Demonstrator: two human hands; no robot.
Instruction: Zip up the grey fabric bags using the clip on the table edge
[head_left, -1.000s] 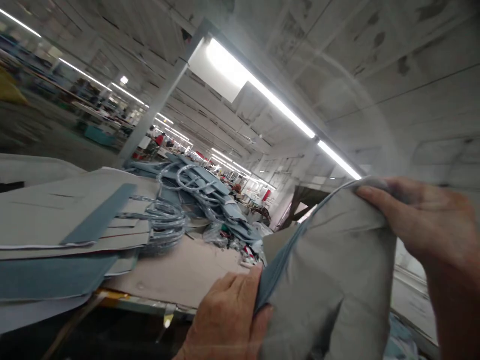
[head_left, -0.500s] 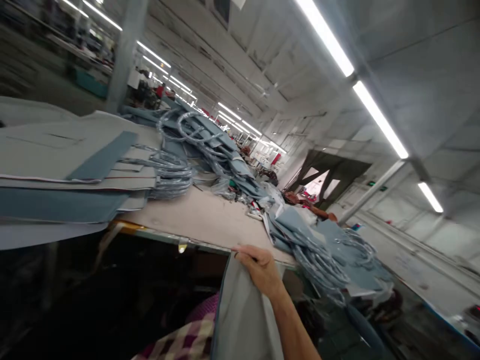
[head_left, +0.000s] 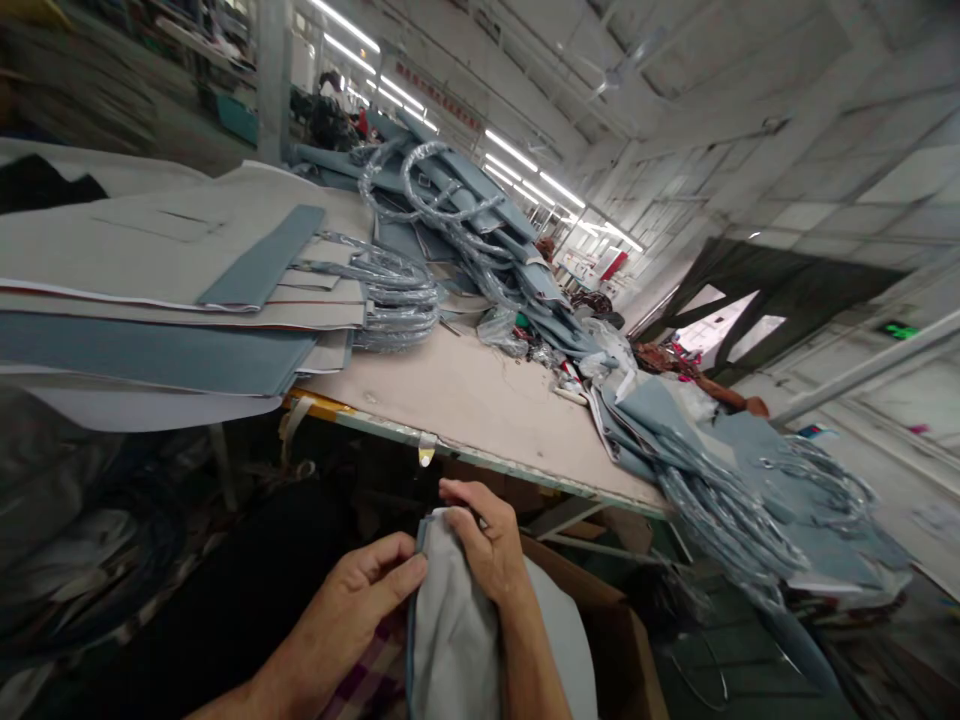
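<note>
A light grey fabric piece (head_left: 457, 620) with a blue-grey edge hangs in front of me, below the table's front edge. My left hand (head_left: 360, 605) pinches its left edge near the top between thumb and fingers. At the upper right corner, my right hand (head_left: 487, 540) grips the same piece, thumb bent against the cloth. The lower part of the fabric drops out of the frame, partly hidden by my right forearm.
Across the front runs a table (head_left: 480, 400) with a worn edge. Stacked grey and blue panels (head_left: 150, 260) lie at left, beside plastic-wrapped handles (head_left: 401, 295). More blue pieces with wrapped handles (head_left: 720, 500) lie at right. A cardboard box (head_left: 637, 640) stands below.
My left hand has come into view and taken hold of the fabric's left edge. My right hand has drawn the fabric down, away from the table edge. The view has tilted downward.
</note>
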